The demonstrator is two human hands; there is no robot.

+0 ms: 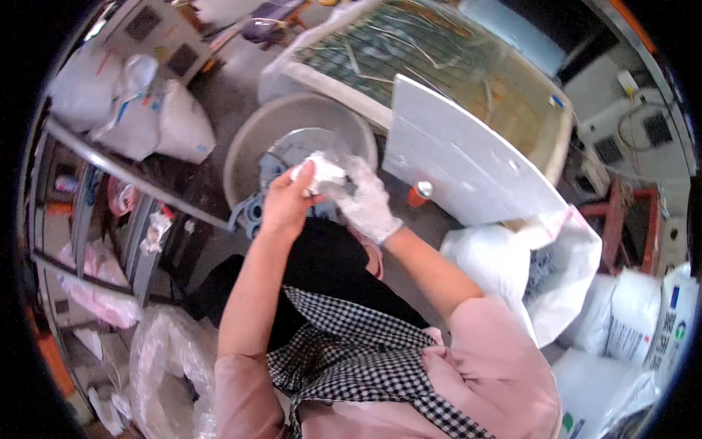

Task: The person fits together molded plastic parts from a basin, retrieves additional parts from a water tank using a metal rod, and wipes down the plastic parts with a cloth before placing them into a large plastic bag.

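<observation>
In the head view, my left hand [289, 199] is bare and closed on a white crumpled bundle [324, 174], with the thumb on top. The bundle looks like soft cloth, but blur hides its exact kind. My right hand [367, 207], in a white knit glove, is beside the bundle's right side. Its fingertips are smeared, so their grip on it cannot be made out. Beneath both hands stands a large round grey tub [245, 139]. Grey ring-shaped parts [252, 211] lie at its near left side.
Behind the tub is a long water-filled trough [504, 110], with a white board [461, 161] leaning on it. An orange can [420, 194] stands on the floor. An open white sack [563, 293] is at right, a metal rack [135, 175] at left, and full sacks [175, 124] behind it.
</observation>
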